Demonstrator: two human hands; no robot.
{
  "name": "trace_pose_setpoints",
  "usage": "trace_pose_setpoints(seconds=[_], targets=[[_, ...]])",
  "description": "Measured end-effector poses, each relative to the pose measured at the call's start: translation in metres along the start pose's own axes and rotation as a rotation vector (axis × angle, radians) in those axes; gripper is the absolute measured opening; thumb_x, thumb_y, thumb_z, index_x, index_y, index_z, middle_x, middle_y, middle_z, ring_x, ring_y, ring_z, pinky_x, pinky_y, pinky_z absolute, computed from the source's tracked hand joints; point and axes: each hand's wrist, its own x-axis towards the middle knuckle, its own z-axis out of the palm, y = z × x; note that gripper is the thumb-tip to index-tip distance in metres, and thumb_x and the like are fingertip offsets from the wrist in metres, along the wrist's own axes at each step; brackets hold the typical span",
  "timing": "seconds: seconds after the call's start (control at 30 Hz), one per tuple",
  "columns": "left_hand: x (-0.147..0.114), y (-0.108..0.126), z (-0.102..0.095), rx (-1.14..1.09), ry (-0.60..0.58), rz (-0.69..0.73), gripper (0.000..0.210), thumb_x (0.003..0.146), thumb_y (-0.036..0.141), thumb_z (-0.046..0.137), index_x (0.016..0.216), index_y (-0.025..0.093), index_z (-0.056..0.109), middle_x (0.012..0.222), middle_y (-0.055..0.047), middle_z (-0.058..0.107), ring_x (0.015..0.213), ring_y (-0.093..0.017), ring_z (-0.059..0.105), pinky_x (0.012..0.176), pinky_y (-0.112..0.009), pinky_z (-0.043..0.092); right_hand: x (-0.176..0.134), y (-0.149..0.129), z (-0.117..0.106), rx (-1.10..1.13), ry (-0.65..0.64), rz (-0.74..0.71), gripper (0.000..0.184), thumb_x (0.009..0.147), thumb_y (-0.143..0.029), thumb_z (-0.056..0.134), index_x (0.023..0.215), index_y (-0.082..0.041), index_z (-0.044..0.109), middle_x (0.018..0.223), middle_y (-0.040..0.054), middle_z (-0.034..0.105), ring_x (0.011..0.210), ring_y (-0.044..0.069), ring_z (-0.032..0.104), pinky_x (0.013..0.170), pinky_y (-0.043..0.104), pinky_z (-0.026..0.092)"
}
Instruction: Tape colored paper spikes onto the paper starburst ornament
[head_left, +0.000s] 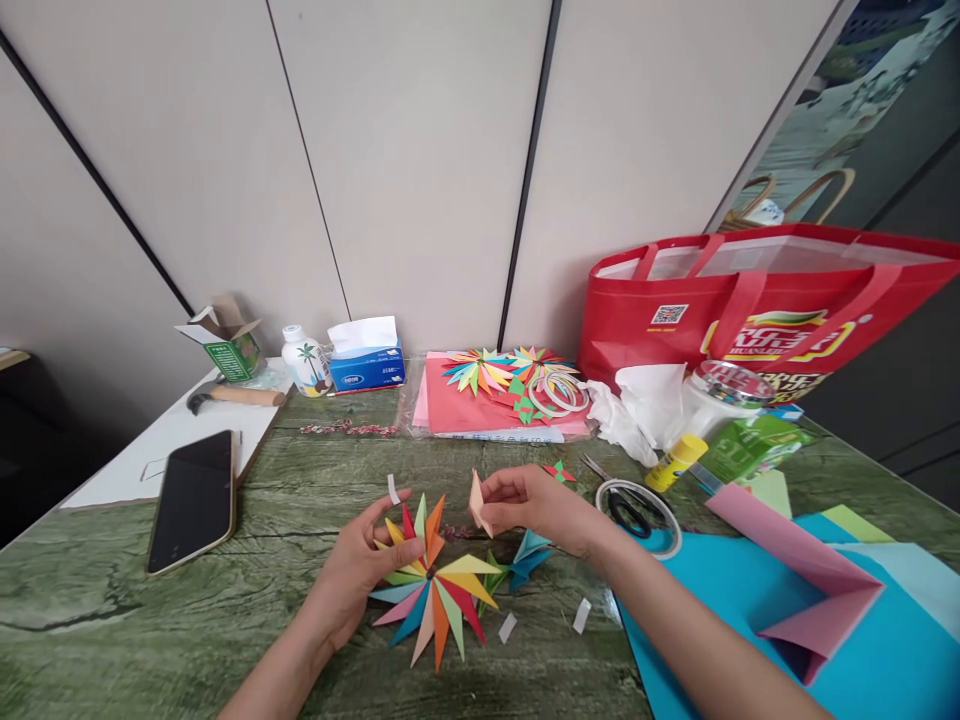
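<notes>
1. Head view: the left hand (367, 570) lies on the multicoloured folded-paper pinwheel star (435, 595), fingers curled over its upper left spikes and thumb pressed near the centre, gripping it against the green wood-grain table (150, 630).
2. A small white strip of tape backing (393, 489) sticks up from a left fingertip, just above the star.
3. The right hand (536, 505) hovers just above and right of the star, thumb and forefinger pinched shut on a pale peach folded paper spike (478, 505); the other fingers are loosely curled.
4. A teal folded paper piece (529, 558) lies just right of the star, under the right wrist.
5. Two small white paper scraps (508, 627) lie on the table just below and right of the star.
6. Black-handled scissors (628, 505) and a white tape ring (664, 545) sit further right of the star.
7. A black smartphone (193, 498) lies well left of the star.
8. Large blue paper sheets (697, 620) spread to the star's right, a pink folded sheet (802, 580) upon them.
</notes>
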Motion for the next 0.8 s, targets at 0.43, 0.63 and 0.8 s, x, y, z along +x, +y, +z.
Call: trace_pose_setpoints(seconds=[0.43,0.63,0.8], targets=[[-0.001,0.0,0.0,-0.005,-0.002,0.022,0.078,0.049,0.027,0.081,0.118,0.015,0.048,0.066,-0.002,0.073,0.062,-0.017,0.066,0.057,-0.021,0.047,-0.002,-0.001,0.009,0.089,-0.027,0.0,0.033,0.056,-0.04,0.074,0.069,-0.013,0.059,0.063,-0.0001,0.061,0.06,0.011,0.057,0.066,0.028,0.048],[0.003,-0.004,-0.002,-0.026,-0.023,0.033,0.082,0.05,0.028,0.081,0.123,0.016,0.045,0.071,-0.004,0.074,0.064,-0.018,0.066,0.061,-0.024,0.048,0.001,0.005,0.012,0.101,-0.01,-0.042,0.032,0.058,-0.037,0.074,0.071,-0.014,0.058,0.064,-0.0004,0.061,0.06,0.011,0.057,0.065,0.027,0.048],[0.002,-0.006,-0.002,-0.016,-0.003,0.028,0.082,0.05,0.03,0.081,0.123,0.016,0.046,0.066,-0.003,0.073,0.062,-0.02,0.066,0.058,-0.024,0.047,0.004,0.013,0.016,0.101,-0.037,-0.037,0.032,0.059,-0.041,0.073,0.07,-0.014,0.059,0.064,-0.0001,0.062,0.062,0.012,0.059,0.068,0.029,0.049]])
